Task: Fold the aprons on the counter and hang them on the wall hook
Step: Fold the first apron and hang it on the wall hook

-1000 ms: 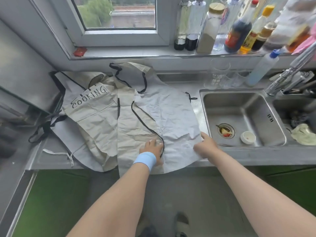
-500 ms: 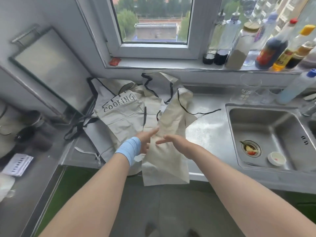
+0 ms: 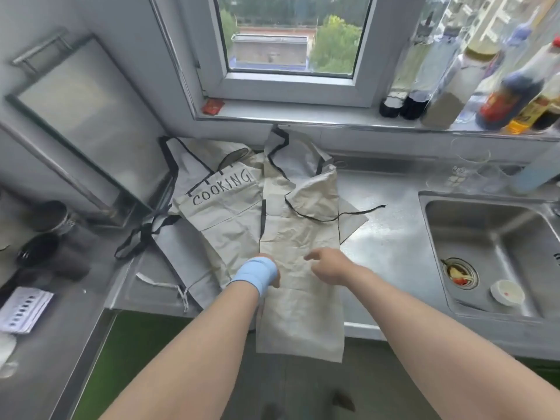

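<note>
Two beige aprons with black trim lie on the steel counter (image 3: pixel 391 237). The left apron (image 3: pixel 224 213) is spread out, with "COOKING" printed on its bib. The right apron (image 3: pixel 303 225) is folded lengthwise into a narrow strip, and its lower end hangs over the counter's front edge. My left hand (image 3: pixel 268 256), with a blue wristband, rests on the strip's left edge; its fingers are hidden behind the wrist. My right hand (image 3: pixel 328 268) lies on the middle of the strip with loose fingers pointing left.
A sink (image 3: pixel 491 237) with a small white dish (image 3: pixel 507 292) lies to the right. Bottles (image 3: pixel 500 95) line the windowsill, with glasses (image 3: pixel 466 165) below them. A metal-framed board (image 3: pixel 75 116) leans on the left wall. Dark pots (image 3: pixel 45 237) stand at the left.
The right apron went from spread flat to folded in half lengthwise. My right hand carried its right side over to the left, and both hands now rest on the strip.
</note>
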`<state>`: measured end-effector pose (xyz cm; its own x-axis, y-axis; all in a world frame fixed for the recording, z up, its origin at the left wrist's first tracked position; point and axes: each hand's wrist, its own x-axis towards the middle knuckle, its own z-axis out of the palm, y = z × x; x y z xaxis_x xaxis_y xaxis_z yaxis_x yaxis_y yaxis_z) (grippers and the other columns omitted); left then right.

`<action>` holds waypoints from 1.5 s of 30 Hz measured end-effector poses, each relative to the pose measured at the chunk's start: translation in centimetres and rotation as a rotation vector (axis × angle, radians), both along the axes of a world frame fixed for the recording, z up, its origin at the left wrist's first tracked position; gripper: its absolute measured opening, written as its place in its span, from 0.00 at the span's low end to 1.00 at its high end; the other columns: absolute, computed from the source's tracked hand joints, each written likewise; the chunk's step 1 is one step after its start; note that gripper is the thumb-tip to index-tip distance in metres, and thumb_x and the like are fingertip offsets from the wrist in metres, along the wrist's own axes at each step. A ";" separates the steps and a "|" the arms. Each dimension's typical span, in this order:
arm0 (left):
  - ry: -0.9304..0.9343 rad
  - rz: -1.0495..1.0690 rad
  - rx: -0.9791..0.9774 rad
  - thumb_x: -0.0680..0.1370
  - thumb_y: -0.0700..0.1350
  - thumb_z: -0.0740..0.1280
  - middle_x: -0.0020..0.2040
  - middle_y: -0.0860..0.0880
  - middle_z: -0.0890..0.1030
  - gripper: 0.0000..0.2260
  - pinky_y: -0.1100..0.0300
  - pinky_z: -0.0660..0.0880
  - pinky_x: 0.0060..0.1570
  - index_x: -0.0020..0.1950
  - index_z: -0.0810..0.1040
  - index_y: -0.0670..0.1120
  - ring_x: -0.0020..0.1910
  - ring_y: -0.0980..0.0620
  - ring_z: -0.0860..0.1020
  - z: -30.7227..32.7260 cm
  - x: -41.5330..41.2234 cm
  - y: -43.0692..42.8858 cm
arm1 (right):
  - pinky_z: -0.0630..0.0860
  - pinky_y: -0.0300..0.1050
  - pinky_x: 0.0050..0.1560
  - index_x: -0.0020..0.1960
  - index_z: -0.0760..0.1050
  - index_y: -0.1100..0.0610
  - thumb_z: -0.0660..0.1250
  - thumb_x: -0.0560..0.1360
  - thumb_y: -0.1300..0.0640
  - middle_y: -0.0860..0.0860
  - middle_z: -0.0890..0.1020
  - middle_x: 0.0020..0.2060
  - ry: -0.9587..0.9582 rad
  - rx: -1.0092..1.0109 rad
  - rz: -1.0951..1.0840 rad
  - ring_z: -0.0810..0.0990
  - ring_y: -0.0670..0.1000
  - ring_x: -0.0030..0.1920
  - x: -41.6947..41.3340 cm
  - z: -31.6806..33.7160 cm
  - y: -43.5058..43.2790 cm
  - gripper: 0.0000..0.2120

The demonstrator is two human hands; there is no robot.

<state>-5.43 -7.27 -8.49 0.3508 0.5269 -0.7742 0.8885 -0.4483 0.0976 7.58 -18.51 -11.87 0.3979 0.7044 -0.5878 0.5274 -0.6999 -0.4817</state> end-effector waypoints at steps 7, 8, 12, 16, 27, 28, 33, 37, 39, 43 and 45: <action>-0.460 -0.071 0.212 0.77 0.41 0.62 0.61 0.46 0.77 0.13 0.54 0.74 0.57 0.60 0.76 0.50 0.59 0.43 0.76 1.7 9.4 3.6 | 0.75 0.48 0.62 0.59 0.80 0.49 0.56 0.75 0.62 0.48 0.82 0.60 -0.209 0.179 -0.155 0.78 0.52 0.62 9.4 3.5 2.6 0.20; -0.514 -0.082 0.241 0.78 0.41 0.62 0.63 0.47 0.75 0.14 0.52 0.73 0.60 0.62 0.75 0.51 0.61 0.44 0.74 1.3 10.5 4.3 | 0.75 0.48 0.62 0.59 0.80 0.49 0.57 0.75 0.62 0.49 0.81 0.60 -0.231 0.193 -0.143 0.78 0.53 0.61 10.5 3.5 3.2 0.19; -0.630 -0.017 0.358 0.80 0.46 0.61 0.71 0.46 0.67 0.21 0.49 0.66 0.68 0.74 0.65 0.50 0.70 0.43 0.65 0.1 14.5 7.6 | 0.74 0.49 0.60 0.62 0.78 0.49 0.58 0.77 0.62 0.50 0.76 0.64 -0.304 0.318 -0.060 0.76 0.54 0.63 14.3 2.7 6.9 0.18; -0.437 -0.021 0.245 0.79 0.54 0.63 0.75 0.49 0.65 0.31 0.47 0.64 0.69 0.79 0.54 0.54 0.73 0.44 0.63 -0.8 17.9 10.2 | 0.74 0.49 0.51 0.71 0.67 0.47 0.57 0.75 0.68 0.51 0.67 0.69 -0.318 0.293 -0.052 0.76 0.58 0.61 18.0 1.9 10.1 0.28; -0.114 -0.101 0.150 0.70 0.50 0.66 0.57 0.50 0.79 0.19 0.55 0.75 0.55 0.61 0.75 0.52 0.55 0.45 0.78 0.4 21.0 14.4 | 0.76 0.49 0.46 0.66 0.69 0.38 0.60 0.78 0.60 0.50 0.68 0.58 -0.214 0.256 0.050 0.78 0.56 0.53 23.9 -1.6 15.2 0.22; -0.232 -0.024 0.109 0.67 0.54 0.67 0.56 0.52 0.79 0.23 0.56 0.75 0.56 0.62 0.73 0.53 0.56 0.47 0.78 0.8 22.0 14.2 | 0.76 0.50 0.47 0.63 0.71 0.39 0.60 0.78 0.59 0.50 0.68 0.57 -0.211 0.283 0.042 0.78 0.56 0.54 23.9 -1.6 15.7 0.19; -0.505 0.112 0.006 0.72 0.52 0.70 0.41 0.51 0.77 0.07 0.61 0.72 0.41 0.47 0.78 0.52 0.38 0.48 0.73 1.0 26.2 13.0 | 0.71 0.47 0.47 0.53 0.80 0.46 0.63 0.78 0.57 0.50 0.71 0.53 -0.270 0.314 0.126 0.75 0.55 0.51 25.2 -0.7 16.5 0.10; -0.477 0.061 -0.058 0.75 0.44 0.66 0.36 0.51 0.75 0.05 0.62 0.70 0.37 0.44 0.81 0.51 0.35 0.50 0.70 -0.7 24.8 14.6 | 0.70 0.48 0.50 0.58 0.79 0.49 0.59 0.82 0.50 0.51 0.71 0.56 -0.342 0.227 0.301 0.75 0.56 0.56 27.2 0.5 15.9 0.11; -0.492 0.064 -0.075 0.75 0.41 0.65 0.38 0.51 0.77 0.06 0.62 0.70 0.39 0.45 0.80 0.49 0.37 0.51 0.72 -0.8 24.6 15.0 | 0.70 0.50 0.52 0.58 0.78 0.51 0.56 0.81 0.50 0.53 0.71 0.57 -0.428 0.203 0.361 0.74 0.58 0.57 27.5 1.7 16.6 0.14; -0.510 0.174 -0.091 0.77 0.38 0.60 0.33 0.52 0.73 0.12 0.63 0.67 0.30 0.35 0.72 0.49 0.34 0.52 0.70 -0.5 25.2 14.8 | 0.72 0.52 0.49 0.59 0.71 0.53 0.59 0.77 0.55 0.55 0.69 0.56 -0.420 0.359 0.043 0.74 0.60 0.53 26.3 2.8 17.8 0.11; -0.516 0.223 -0.102 0.76 0.35 0.58 0.32 0.52 0.71 0.13 0.63 0.65 0.29 0.33 0.70 0.48 0.32 0.52 0.69 -0.4 25.4 14.6 | 0.71 0.49 0.46 0.59 0.70 0.55 0.62 0.75 0.53 0.54 0.72 0.54 -0.259 0.294 -0.341 0.77 0.59 0.50 25.5 2.8 17.3 0.14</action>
<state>19.96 7.29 -8.90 0.5858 0.5632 -0.5827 0.7864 -0.2213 0.5767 33.10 -1.16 -9.12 0.7400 0.6297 -0.2363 0.4209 -0.7076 -0.5676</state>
